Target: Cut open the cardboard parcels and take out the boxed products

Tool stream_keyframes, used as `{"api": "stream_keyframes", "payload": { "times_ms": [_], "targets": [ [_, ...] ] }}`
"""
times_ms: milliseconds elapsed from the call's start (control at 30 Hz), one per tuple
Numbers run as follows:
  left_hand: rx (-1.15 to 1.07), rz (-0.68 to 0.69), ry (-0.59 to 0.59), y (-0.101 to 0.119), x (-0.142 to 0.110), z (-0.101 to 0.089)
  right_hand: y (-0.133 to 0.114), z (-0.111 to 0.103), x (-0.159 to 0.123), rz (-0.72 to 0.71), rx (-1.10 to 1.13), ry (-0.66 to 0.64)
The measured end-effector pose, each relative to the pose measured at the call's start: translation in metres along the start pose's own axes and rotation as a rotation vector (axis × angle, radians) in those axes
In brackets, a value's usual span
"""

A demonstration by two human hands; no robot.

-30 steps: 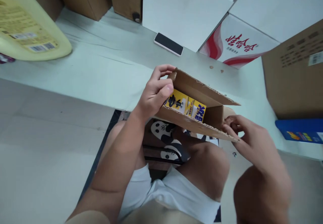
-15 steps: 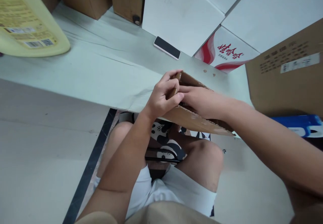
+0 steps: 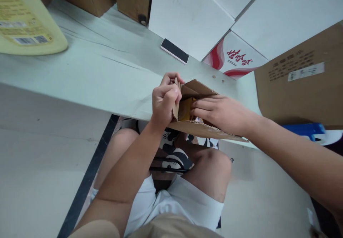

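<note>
A cardboard box with its top flaps up rests at the front edge of the table. My left hand is closed around the flap on its left side, fingers bent over the cardboard. Inside the opening shows a yellow item. My right hand reaches over the box from the right, its fingertips down in the opening beside the yellow item. Those fingertips are partly hidden, so whether they grip anything I cannot tell.
On the pale table lie a dark-faced phone-like device and small scraps. A yellow jug stands at left. White cartons, a red-and-white box and a large brown carton line the back and right.
My left hand has pulled the flap leftward, and the box opening is wider. My right hand has risen partly out of the box, and the yellow item inside now shows.
</note>
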State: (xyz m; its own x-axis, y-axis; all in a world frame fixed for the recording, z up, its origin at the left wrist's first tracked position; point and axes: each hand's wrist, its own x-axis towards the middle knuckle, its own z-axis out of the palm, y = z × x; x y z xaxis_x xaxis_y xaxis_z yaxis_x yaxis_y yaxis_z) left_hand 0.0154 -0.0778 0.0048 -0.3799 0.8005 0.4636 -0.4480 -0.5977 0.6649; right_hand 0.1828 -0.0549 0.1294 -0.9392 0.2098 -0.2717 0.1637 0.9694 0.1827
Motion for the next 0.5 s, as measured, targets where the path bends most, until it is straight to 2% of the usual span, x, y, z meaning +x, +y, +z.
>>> {"api": "stream_keyframes", "payload": {
  "times_ms": [167,267,433,500],
  "targets": [
    [-0.033,0.026,0.091,-0.003,-0.003,0.006,0.002,-0.01,-0.019,0.013,-0.145,0.092],
    [-0.032,0.046,0.103,-0.005,-0.003,0.002,0.004,-0.012,-0.043,0.064,-0.178,0.154],
    [-0.01,0.014,0.052,-0.008,-0.002,-0.005,0.005,0.009,-0.097,0.2,-0.101,0.179],
    [-0.001,0.008,0.03,-0.009,-0.001,-0.006,0.004,0.017,-0.109,0.232,-0.129,0.169]
  ]
}}
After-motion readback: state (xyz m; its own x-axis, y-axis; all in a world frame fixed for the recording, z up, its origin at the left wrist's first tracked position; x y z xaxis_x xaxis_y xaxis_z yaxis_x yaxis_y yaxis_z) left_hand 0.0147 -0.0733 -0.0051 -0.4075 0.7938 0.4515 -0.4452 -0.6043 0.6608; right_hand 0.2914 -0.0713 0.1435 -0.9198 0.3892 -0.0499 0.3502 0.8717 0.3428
